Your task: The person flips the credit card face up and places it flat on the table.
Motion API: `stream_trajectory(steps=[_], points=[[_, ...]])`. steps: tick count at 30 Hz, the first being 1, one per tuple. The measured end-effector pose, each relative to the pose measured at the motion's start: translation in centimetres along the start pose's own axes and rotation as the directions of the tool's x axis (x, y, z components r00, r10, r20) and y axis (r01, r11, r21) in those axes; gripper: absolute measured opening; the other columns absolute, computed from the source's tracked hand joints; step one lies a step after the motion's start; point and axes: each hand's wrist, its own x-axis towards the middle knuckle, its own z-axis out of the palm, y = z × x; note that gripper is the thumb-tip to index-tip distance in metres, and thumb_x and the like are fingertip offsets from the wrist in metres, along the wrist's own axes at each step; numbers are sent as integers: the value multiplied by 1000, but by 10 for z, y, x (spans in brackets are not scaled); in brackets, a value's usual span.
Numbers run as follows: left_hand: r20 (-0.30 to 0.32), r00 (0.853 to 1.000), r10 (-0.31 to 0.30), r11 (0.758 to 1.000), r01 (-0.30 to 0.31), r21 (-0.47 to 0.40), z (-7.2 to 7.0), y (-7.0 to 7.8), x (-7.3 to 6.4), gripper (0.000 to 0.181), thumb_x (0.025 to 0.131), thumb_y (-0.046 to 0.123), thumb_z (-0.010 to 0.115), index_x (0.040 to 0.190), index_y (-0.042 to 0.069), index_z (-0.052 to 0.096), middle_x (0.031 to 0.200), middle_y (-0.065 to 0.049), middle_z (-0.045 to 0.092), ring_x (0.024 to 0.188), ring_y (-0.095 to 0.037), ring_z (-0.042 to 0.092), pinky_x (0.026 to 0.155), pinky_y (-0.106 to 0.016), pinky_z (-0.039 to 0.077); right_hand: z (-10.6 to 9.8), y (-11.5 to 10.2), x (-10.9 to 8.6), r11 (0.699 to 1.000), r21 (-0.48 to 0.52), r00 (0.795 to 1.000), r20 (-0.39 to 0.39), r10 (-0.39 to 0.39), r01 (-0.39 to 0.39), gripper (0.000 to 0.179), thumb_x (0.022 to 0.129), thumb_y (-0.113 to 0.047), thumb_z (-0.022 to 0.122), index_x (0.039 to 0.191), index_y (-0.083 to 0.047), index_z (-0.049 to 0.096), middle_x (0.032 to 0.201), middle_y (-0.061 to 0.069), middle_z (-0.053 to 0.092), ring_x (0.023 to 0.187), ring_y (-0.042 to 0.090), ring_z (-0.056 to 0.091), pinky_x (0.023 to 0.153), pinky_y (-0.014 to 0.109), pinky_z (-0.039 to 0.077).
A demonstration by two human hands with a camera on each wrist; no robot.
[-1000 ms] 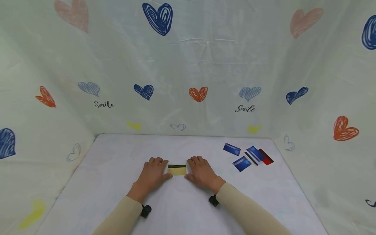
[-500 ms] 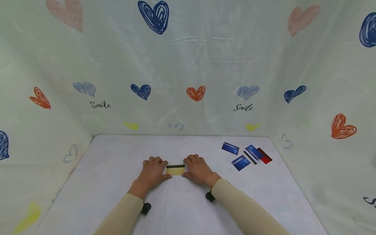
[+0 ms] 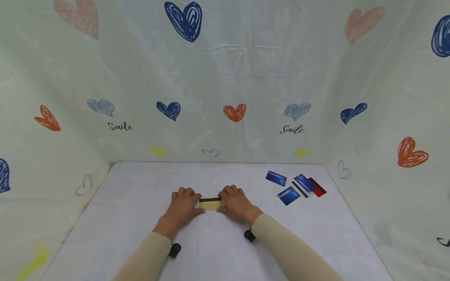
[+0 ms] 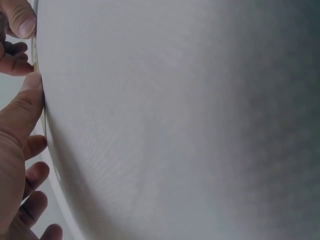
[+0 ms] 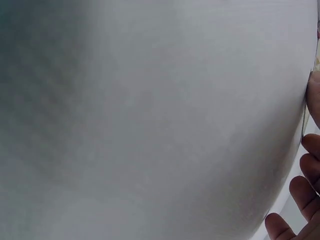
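Observation:
A pale yellow bank card (image 3: 210, 205) with a black stripe along its far edge lies flat at the middle of the white table. My left hand (image 3: 182, 206) holds its left end, the thumb at the near corner and the index finger at the far one. The opposite end is between the thumb and index finger of my right hand (image 3: 236, 203). From the side, in the left wrist view, the thumb of the left hand (image 4: 20, 120) is low against the tabletop. Only part of the right hand (image 5: 307, 185) shows at the edge of the right wrist view.
On the white table (image 3: 140, 179), toward the back right, lie several loose cards: a blue card (image 3: 276, 178), another blue card (image 3: 288, 196), and a blue-and-white card (image 3: 304, 183) overlapping a red card (image 3: 317, 187). A heart-printed curtain (image 3: 225, 78) rises behind the table.
My right hand has slid slightly left, farther over the yellow card's right end. The left hand keeps its place at the card. The head view has shifted a little.

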Motion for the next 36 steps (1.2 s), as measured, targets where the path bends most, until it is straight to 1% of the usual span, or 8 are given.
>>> stream_trajectory(steps=[4, 7, 11, 14, 22, 28, 31, 36], points=[[-22, 1000, 6, 1000, -6, -10, 2, -1, 0, 60, 90, 52, 80, 132, 9, 72, 121, -9, 64, 115, -34, 53, 97, -58, 45, -1, -1, 1, 1000, 6, 1000, 3, 2, -2, 52, 100, -50, 71, 136, -13, 64, 130, 3, 60, 117, 21, 52, 104, 45, 47], [-25, 1000, 8, 1000, -9, -16, 3, -1, 0, 60, 90, 51, 80, 132, 9, 72, 121, -10, 64, 115, -34, 53, 97, -58, 45, 0, -2, 2, 1000, 12, 1000, 5, 6, -6, 51, 99, -50, 71, 133, -12, 64, 126, 2, 60, 115, 20, 52, 104, 45, 47], [-17, 1000, 11, 1000, -12, -15, 1, 1, 0, 59, 90, 50, 80, 132, 9, 72, 121, -10, 64, 115, -35, 53, 97, -58, 45, 0, -2, 2, 1000, 18, 1000, 4, 15, -15, 51, 98, -50, 73, 130, -11, 64, 122, 1, 60, 112, 20, 52, 104, 44, 47], [-7, 1000, 14, 1000, -14, -8, 1, 1, 0, 59, 91, 49, 80, 132, 8, 71, 122, -10, 64, 115, -35, 53, 97, -58, 45, 0, -2, 2, 1000, 14, 1000, 1, 15, -15, 52, 98, -50, 72, 130, -11, 64, 123, 2, 60, 112, 20, 51, 104, 44, 48], [-5, 999, 45, 999, -45, 11, -4, 1, 2, 61, 88, 51, 82, 130, 7, 71, 125, -9, 65, 116, -33, 52, 100, -55, 43, 3, -1, 2, 1000, 14, 1000, -7, 10, -10, 51, 98, -49, 73, 130, -11, 63, 121, 1, 60, 110, 19, 51, 102, 43, 47], [-16, 998, 63, 997, -62, 48, -9, 2, 4, 61, 86, 51, 86, 127, 8, 72, 125, -9, 66, 117, -32, 53, 102, -55, 43, 4, -1, 1, 1000, -21, 1000, -12, 3, -4, 52, 99, -50, 72, 133, -11, 63, 123, 1, 60, 112, 18, 51, 102, 42, 48], [-13, 998, 68, 995, -67, 70, -9, 1, 4, 62, 86, 53, 85, 128, 9, 72, 126, -8, 66, 118, -31, 52, 103, -54, 43, 4, -3, 0, 999, -40, 1000, -18, -4, 3, 54, 100, -50, 71, 135, -11, 62, 125, 2, 59, 114, 19, 52, 102, 42, 49], [-35, 996, 87, 992, -83, 99, -10, -1, 4, 63, 87, 55, 83, 129, 9, 72, 126, -7, 66, 118, -30, 53, 102, -53, 43, 2, -5, -3, 999, -47, 999, -33, -14, 13, 58, 98, -50, 73, 137, -9, 60, 128, 3, 58, 116, 19, 52, 102, 42, 50]])
